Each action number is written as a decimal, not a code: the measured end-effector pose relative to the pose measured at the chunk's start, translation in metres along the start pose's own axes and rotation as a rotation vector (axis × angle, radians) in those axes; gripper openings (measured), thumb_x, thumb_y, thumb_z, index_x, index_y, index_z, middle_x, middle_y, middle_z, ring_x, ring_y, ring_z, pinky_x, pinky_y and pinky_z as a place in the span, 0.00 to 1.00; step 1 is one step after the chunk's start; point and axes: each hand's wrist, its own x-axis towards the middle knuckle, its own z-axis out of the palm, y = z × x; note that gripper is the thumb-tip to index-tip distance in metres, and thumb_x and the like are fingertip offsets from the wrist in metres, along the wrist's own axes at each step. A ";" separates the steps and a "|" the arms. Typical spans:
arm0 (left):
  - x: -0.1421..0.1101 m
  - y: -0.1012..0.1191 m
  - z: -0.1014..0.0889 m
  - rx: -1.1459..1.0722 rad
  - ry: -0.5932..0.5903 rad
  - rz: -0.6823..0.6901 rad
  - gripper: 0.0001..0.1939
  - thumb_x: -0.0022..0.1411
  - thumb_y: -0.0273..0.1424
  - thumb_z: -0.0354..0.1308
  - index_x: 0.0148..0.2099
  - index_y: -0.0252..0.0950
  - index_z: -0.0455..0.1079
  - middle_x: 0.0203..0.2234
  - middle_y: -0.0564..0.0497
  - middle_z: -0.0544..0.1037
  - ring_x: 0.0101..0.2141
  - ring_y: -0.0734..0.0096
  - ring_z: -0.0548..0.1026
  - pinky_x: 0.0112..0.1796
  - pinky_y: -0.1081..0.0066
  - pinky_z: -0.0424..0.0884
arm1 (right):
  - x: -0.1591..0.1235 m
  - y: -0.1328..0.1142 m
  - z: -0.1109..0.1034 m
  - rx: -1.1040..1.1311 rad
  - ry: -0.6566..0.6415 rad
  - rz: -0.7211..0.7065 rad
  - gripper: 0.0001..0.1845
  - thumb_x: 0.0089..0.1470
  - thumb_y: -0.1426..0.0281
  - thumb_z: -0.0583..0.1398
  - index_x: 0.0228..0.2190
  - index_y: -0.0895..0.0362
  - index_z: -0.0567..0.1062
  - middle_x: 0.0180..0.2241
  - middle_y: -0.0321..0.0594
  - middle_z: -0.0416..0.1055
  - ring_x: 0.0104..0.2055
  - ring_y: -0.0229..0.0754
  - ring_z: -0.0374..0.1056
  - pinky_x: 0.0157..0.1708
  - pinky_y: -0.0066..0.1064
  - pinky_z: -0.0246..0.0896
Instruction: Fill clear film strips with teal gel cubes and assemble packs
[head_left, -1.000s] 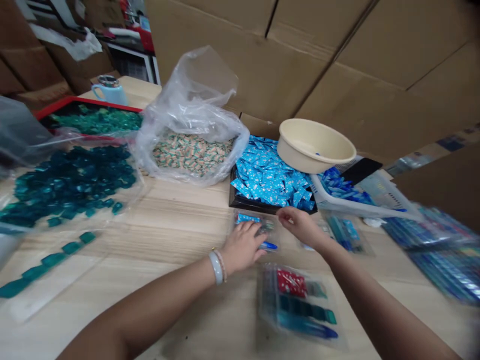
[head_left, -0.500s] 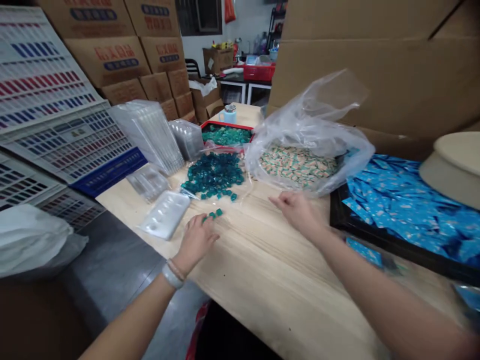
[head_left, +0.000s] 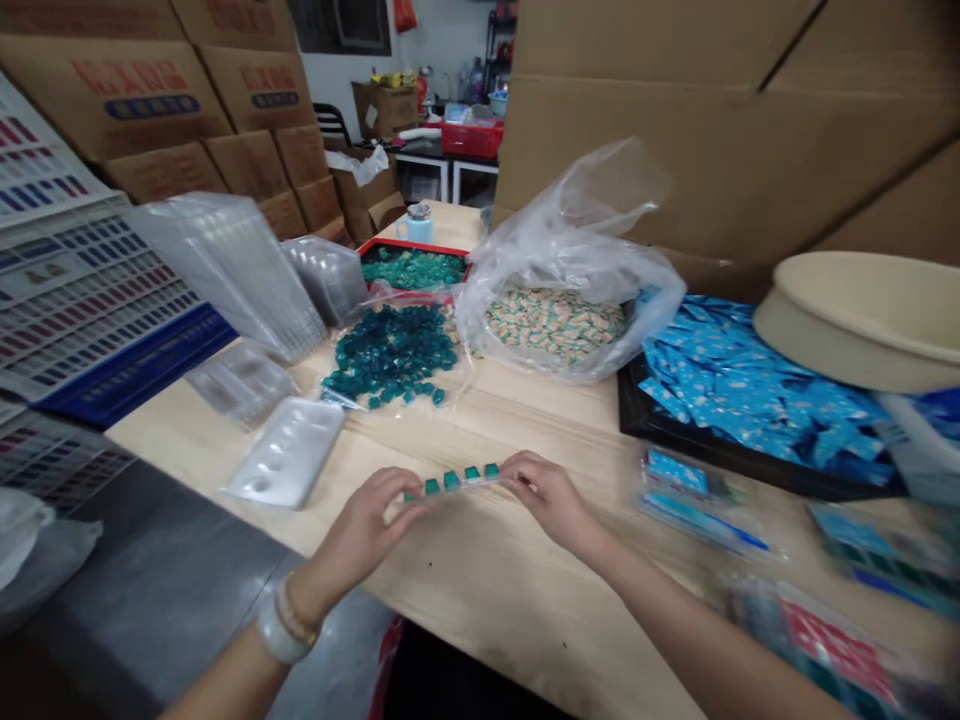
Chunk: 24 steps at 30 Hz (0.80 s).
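My left hand (head_left: 361,522) and my right hand (head_left: 550,500) pinch the two ends of a transparent plastic blister strip (head_left: 452,482) above the wooden table. Several teal cubes (head_left: 451,480) sit in a row in the strip. Beyond the hands, a heap of loose teal cubes (head_left: 394,352) lies on a transparent plastic sheet. A white moulded plastic tray (head_left: 286,452) lies just left of my left hand.
Stacked transparent blister trays (head_left: 232,275) stand at the left. Behind are a red tray of teal pieces (head_left: 412,268) and a bag of patterned sachets (head_left: 555,320). Blue sachets fill a black tray (head_left: 750,405), beside a beige basin (head_left: 862,320). Sealed packs (head_left: 701,510) lie right.
My view has swung left from the packs and sachets. My hands, apart near the loose cubes half a second ago, now meet on the cube-filled strip, and the few cubes by my left hand no longer show.
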 end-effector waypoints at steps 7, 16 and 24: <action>0.083 0.066 0.060 -0.637 -0.161 -0.328 0.12 0.49 0.34 0.57 0.36 0.34 0.64 0.24 0.54 0.71 0.27 0.73 0.71 0.29 0.72 0.69 | -0.073 0.019 -0.099 0.214 0.332 0.486 0.14 0.45 0.59 0.57 0.19 0.56 0.63 0.14 0.30 0.60 0.15 0.32 0.56 0.16 0.25 0.53; 0.195 0.154 0.208 -0.510 -0.516 -0.368 0.07 0.48 0.29 0.56 0.24 0.31 0.62 0.14 0.57 0.65 0.17 0.81 0.65 0.22 0.76 0.66 | -0.140 0.091 -0.218 0.259 0.548 0.942 0.14 0.38 0.63 0.61 0.17 0.56 0.62 0.09 0.28 0.59 0.10 0.30 0.54 0.09 0.22 0.50; 0.191 0.138 0.239 -0.200 -0.469 -0.225 0.08 0.48 0.30 0.55 0.21 0.32 0.64 0.14 0.55 0.64 0.18 0.76 0.65 0.23 0.74 0.63 | -0.144 0.141 -0.207 0.261 0.431 1.000 0.13 0.36 0.64 0.63 0.18 0.56 0.64 0.07 0.27 0.58 0.10 0.32 0.57 0.09 0.23 0.53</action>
